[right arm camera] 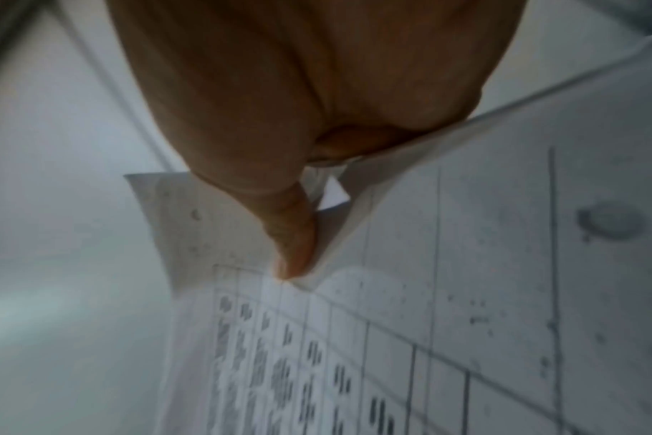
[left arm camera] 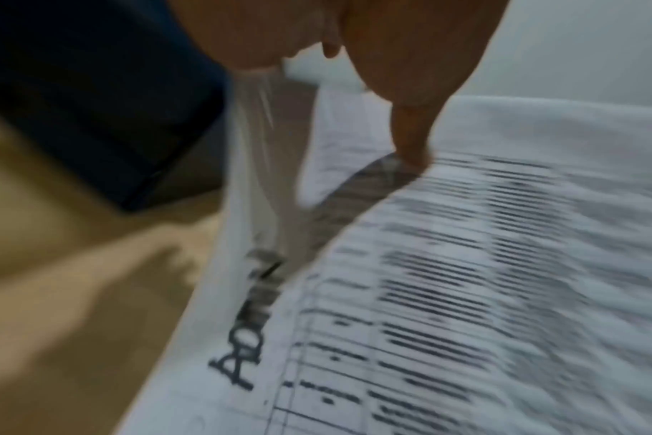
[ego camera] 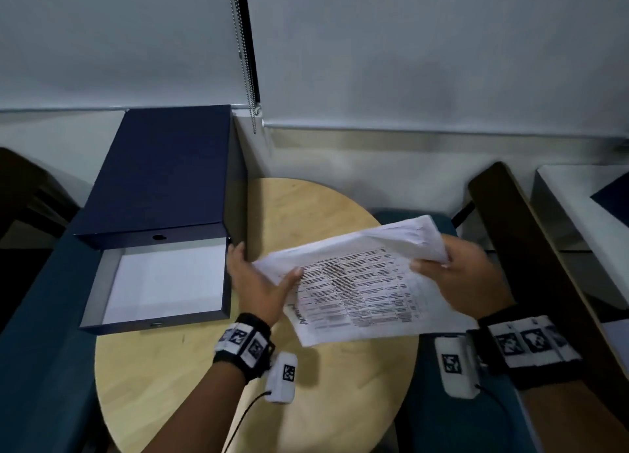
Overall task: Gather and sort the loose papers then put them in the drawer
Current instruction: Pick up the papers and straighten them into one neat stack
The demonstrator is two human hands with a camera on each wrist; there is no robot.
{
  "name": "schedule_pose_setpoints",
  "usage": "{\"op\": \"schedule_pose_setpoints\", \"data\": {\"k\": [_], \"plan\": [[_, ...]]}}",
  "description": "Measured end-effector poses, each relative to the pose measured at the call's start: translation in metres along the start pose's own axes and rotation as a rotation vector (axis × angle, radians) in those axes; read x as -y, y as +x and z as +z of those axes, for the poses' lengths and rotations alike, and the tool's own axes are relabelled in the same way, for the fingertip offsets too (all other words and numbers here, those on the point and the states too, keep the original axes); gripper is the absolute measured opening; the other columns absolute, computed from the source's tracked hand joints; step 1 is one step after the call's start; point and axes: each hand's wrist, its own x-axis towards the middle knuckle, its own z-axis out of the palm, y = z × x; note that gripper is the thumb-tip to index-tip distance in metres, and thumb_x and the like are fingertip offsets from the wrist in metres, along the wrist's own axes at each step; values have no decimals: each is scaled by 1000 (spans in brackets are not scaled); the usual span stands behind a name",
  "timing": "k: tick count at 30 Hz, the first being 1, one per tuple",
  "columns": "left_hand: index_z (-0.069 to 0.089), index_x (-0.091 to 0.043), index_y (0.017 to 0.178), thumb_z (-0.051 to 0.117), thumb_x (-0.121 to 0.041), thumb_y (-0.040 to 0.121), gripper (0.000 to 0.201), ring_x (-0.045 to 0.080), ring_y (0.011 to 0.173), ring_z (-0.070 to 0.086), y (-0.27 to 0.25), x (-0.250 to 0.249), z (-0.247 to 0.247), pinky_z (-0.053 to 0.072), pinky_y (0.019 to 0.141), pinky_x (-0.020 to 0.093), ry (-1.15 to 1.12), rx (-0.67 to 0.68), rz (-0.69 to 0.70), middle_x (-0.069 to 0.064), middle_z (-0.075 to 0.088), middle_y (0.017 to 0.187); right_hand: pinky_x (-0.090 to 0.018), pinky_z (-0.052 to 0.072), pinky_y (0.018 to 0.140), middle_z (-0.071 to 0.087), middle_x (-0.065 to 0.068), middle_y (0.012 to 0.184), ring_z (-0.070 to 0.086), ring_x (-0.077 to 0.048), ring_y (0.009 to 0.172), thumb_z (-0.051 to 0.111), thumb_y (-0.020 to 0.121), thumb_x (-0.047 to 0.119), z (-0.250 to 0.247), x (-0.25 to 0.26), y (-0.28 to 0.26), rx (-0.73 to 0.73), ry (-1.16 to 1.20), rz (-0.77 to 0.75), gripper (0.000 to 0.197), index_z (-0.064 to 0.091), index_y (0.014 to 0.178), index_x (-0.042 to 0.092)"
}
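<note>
A sheaf of printed papers (ego camera: 357,289) with tables of text hangs above the round wooden table (ego camera: 258,394), held between both hands. My left hand (ego camera: 262,282) pinches its left edge, thumb on top. My right hand (ego camera: 456,275) grips the far right corner, where the sheets curl up. In the left wrist view the thumb presses the papers (left arm camera: 466,294); in the right wrist view the thumb pins the papers (right arm camera: 447,323). The dark blue box drawer (ego camera: 156,286) stands pulled out to the left, its white inside bare.
The dark blue drawer case (ego camera: 163,173) sits behind the open tray, partly on a teal seat (ego camera: 37,350). A bead chain (ego camera: 245,61) hangs down the wall. A dark wooden frame (ego camera: 531,248) and a white surface (ego camera: 585,214) lie to the right.
</note>
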Motion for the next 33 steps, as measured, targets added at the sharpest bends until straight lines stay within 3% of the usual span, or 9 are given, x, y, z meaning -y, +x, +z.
{"op": "schedule_pose_setpoints", "data": {"k": [3, 5, 9, 13, 19, 22, 24, 27, 33], "plan": [[14, -18, 154, 91, -38, 55, 127, 21, 122, 55, 5, 5, 1, 45, 105, 35, -426, 180, -220, -1, 46, 135, -32, 54, 83, 73, 7, 97, 69, -11, 92, 75, 82, 17, -23, -26, -9, 42, 189, 95, 23, 70, 104, 21], [36, -21, 145, 96, -38, 50, 113, 19, 106, 64, 17, 5, 1, 54, 93, 35, -694, 303, -287, 0, 58, 126, -43, 54, 93, 74, 2, 106, 70, -16, 100, 74, 81, 10, -26, -42, -13, 13, 337, 120, 30, 71, 110, 20], [70, -14, 105, 88, -40, 61, 54, 16, 86, 72, 28, -6, -2, 55, 79, 35, -571, 407, -117, 0, 77, 98, -53, 52, 94, 75, 0, 106, 70, -23, 101, 71, 82, 4, 1, -72, -17, -66, 478, 192, 29, 72, 104, 23], [50, -18, 84, 83, -8, 70, 38, -4, 61, 58, 18, 5, -5, 48, 56, 14, -497, 247, 67, -17, 64, 70, -32, 56, 82, 76, 12, 93, 70, -7, 91, 70, 82, 1, 55, -93, -27, -185, 653, 272, 31, 72, 93, 30], [57, -17, 95, 78, 13, 76, 41, 0, 74, 64, -16, 85, 3, 53, 70, 14, -207, 307, -120, 0, 64, 89, -10, 42, 70, 60, -6, 113, 59, -21, 97, 72, 84, 11, 133, -124, -51, -136, 491, 446, 40, 56, 121, 9], [62, 0, 101, 72, 11, 83, 24, -7, 72, 65, -22, 91, 9, 53, 69, 16, -200, 251, -144, 9, 66, 90, -18, 43, 71, 60, -11, 111, 60, -23, 95, 71, 87, 19, 135, -123, -50, -186, 456, 490, 36, 59, 118, 9], [62, -4, 101, 69, 11, 85, 23, -6, 71, 65, -23, 84, 8, 53, 65, 16, -223, 236, -176, 5, 67, 90, -6, 44, 63, 62, -1, 102, 60, -9, 85, 71, 87, 14, 132, -125, -53, -234, 552, 485, 30, 60, 115, 13], [61, -6, 107, 73, 9, 83, 31, 9, 81, 66, -21, 83, 3, 54, 64, 12, -270, 274, -183, 2, 68, 94, -15, 44, 70, 61, 5, 96, 61, -12, 88, 68, 88, 9, 129, -129, -52, -180, 525, 455, 27, 58, 112, 16], [62, -10, 105, 76, -44, 67, 53, 4, 81, 66, -22, 72, -8, 51, 71, 12, -443, 227, -173, -2, 68, 94, -29, 54, 87, 63, -1, 112, 63, -15, 103, 66, 76, -21, 123, -135, -61, -195, 607, 213, 71, 57, 118, 36]]}}
